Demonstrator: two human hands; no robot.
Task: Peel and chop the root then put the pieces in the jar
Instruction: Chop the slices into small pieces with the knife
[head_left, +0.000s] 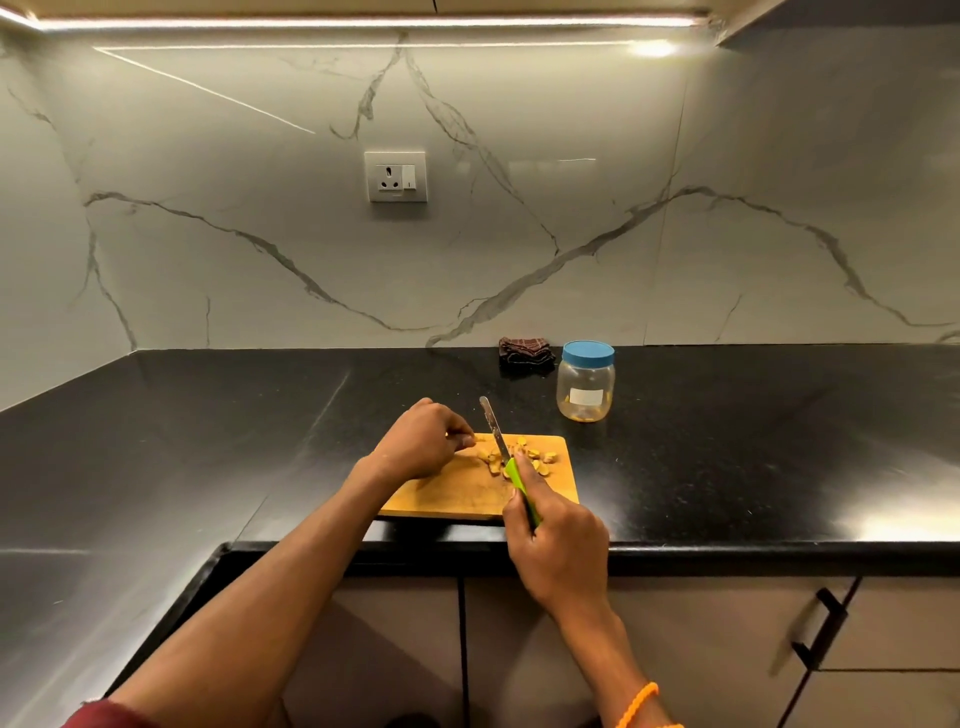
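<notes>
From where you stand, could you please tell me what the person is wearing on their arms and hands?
Both forearms are bare and the hands ungloved. The right wrist wears an orange beaded band. A dark red sleeve edge shows at the left arm's upper end.

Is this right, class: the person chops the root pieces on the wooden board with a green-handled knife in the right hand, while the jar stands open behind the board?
One detail is wrong. The jar is not open: its blue lid is on, as the head view shows. The rest holds: the right hand holds the green-handled knife over the root pieces on the wooden board.
</notes>
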